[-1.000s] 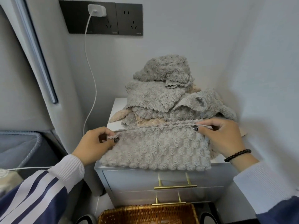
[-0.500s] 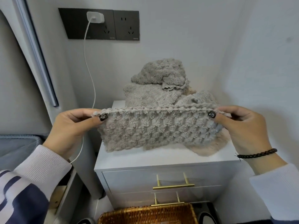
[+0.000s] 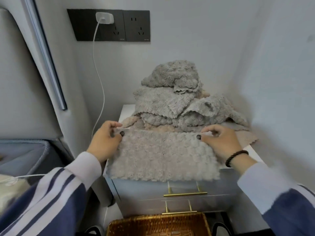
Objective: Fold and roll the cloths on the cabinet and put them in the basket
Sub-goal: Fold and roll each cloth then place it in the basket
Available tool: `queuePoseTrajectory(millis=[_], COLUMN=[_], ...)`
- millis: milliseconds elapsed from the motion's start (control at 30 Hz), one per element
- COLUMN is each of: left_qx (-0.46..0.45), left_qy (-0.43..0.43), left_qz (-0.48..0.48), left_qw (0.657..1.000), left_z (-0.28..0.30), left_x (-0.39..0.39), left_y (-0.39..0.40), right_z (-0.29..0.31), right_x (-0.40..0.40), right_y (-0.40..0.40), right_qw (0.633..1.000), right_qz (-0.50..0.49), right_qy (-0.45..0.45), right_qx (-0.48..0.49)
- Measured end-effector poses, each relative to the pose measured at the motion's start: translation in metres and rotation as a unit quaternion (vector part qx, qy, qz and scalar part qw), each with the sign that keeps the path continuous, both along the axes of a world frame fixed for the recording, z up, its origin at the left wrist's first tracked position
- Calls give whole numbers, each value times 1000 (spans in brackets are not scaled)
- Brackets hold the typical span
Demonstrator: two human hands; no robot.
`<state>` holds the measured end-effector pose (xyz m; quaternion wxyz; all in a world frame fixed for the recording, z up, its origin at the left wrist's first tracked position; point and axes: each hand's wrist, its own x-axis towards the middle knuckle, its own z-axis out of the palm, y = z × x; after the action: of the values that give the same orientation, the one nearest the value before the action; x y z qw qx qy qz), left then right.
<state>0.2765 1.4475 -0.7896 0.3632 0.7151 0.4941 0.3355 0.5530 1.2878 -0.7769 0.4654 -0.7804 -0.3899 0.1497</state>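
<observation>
A fluffy grey cloth (image 3: 162, 155) lies flat on the front of the white cabinet (image 3: 252, 150), its near edge hanging slightly over the drawer front. My left hand (image 3: 105, 140) pinches its far left corner and my right hand (image 3: 219, 142) pinches its far right corner. Behind it sits a pile of crumpled grey and beige cloths (image 3: 172, 99). A woven wicker basket (image 3: 158, 225) stands on the floor below the cabinet, only its rim and inside visible.
A white charger (image 3: 104, 17) is plugged into the black wall socket, its cable hanging down left of the cabinet. Gold drawer handles (image 3: 185, 194) face me. A grey padded edge (image 3: 25, 150) lies at left. Walls close in behind and to the right.
The grey cloth, held up in the air by its top corners half a second ago, now lies flat on the cabinet front. Both hands moved down with it.
</observation>
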Motion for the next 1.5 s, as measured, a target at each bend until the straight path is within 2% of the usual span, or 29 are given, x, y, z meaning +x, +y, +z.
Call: queuePoseTrajectory(millis=[67,167,233,267,333,400,433,500,533,600,767,900,1100,1167,1267,1333,1500], left_qx=[-20,-25,48,120,259,276,263,220,209,208,266,315,313,354,432,465,428], left_qy=[49,65,112,134,142,165,198,305,351,391,422,391,365,373,353,336,388], left_qz=[4,23,39,36,-32,-149,-205,-276,-291,-298,-279,-275,-278,-261,-267,-277,-277], left_qw=[999,997,992,983,955,935,922,884,865,846,820,820,831,817,786,771,768], left_z=[-13,-15,-10,-8,-7,-12,-16,-31,-36,-39,-45,-57,-58,-57,-52,-50,-57], left_x=[7,14,17,19,26,36,39,41,39,35,21,3,-34,-39,-27,-14,-6], left_y=[1,-1,-6,-12,-31,-53,-61,-65,-63,-57,-51,-38,-28,-31,-44,-54,-57], right_z=[-17,-22,-17,-15,-14,-21,-26,-36,-38,-43,-50,-48,-31,-31,-44,-56,-63], right_x=[6,10,5,-1,-20,-44,-58,-76,-79,-74,-55,-43,-19,-25,-53,-68,-60], right_y=[12,21,22,21,18,17,16,16,17,17,8,-1,-16,-21,-21,-18,-20], right_qw=[1000,998,995,988,950,910,897,880,875,864,838,835,816,810,804,795,798], right_qz=[-6,-35,-52,-56,-32,70,149,272,297,304,257,248,270,258,272,292,296], right_qy=[-25,-41,-77,-138,-301,-397,-408,-389,-374,-375,-428,-423,-386,-414,-494,-512,-518], right_qx=[-6,9,25,36,72,100,83,-23,-80,-145,-220,-249,-336,-326,-191,-142,-85])
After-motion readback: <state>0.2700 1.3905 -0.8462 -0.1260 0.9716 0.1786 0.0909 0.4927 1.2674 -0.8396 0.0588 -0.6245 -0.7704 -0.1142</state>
